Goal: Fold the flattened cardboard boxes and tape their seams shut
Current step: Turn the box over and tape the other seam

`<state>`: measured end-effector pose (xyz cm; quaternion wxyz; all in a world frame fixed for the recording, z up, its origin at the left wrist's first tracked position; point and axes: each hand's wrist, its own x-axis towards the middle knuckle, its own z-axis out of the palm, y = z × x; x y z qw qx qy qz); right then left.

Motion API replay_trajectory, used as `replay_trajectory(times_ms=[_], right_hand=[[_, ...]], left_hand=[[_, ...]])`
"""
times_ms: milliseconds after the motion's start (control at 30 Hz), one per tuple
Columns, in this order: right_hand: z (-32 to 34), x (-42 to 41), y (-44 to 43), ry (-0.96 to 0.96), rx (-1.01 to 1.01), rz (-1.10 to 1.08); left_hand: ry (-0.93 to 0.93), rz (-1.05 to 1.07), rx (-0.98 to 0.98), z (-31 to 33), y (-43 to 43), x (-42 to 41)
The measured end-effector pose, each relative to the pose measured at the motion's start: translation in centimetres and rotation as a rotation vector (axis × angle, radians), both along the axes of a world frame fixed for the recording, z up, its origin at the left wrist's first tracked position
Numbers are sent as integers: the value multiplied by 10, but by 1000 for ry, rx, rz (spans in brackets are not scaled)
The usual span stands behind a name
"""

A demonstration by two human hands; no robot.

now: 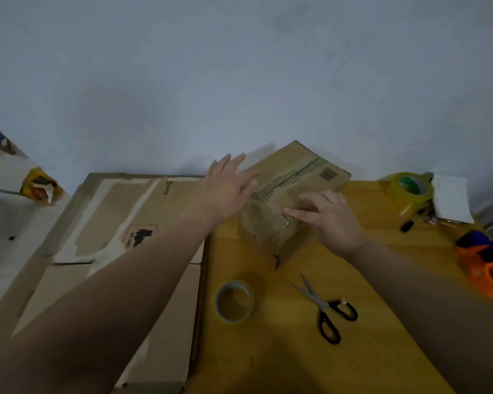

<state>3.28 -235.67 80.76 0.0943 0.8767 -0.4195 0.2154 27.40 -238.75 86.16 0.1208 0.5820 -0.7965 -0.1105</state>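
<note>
box (296,177) up and standing, folks: one folded cardboard box sits at the far middle of the bench (268,351), turned a little askew, top flaps closed. left hand (228,186) is at the box's far left edge, grip spread wide, fingers straight, holding nothing. whether it touches the cardboard or hovers just off it is hard to call through the blur. right hand (330,214) lies on the near end of the top, grip flat and pinching nothing, forefinger stretched along the edge where a glossy strip seems to run over the seam and down the near face.

my read: this one is folded and its top seam looks taped, with the right hand pressing that strip down. the underside is hidden, so no verdict there. plenty left, though: flattened boxes (120,211) lie stacked along the bench's left edge, not yet folded. tools are parked and untouched, with the clear tape roll (234,301) near the front middle and the scissors (322,305) just to its right, blades parted. a second tape roll (410,189) waits at the far right corner.
</note>
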Motion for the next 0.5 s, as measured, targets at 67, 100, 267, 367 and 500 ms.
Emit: replay_trajectory(times_ms=[67, 100, 267, 367, 500], right_hand=[[3, -4, -1, -62, 158, -192], [4, -4, 1, -162, 282, -263], [5, -7, 2, -398, 547, -350], [2, -11, 11, -851, 496, -504], [-8, 12, 38, -1362, 822, -507]], left_hand=[[-104, -16, 164, -6, -8, -2], [-58, -9, 201, -9, -7, -2], [203, 103, 138, -22, 11, -6], [186, 189, 88, -27, 20, -13], [305, 282, 129, -41, 33, -28]])
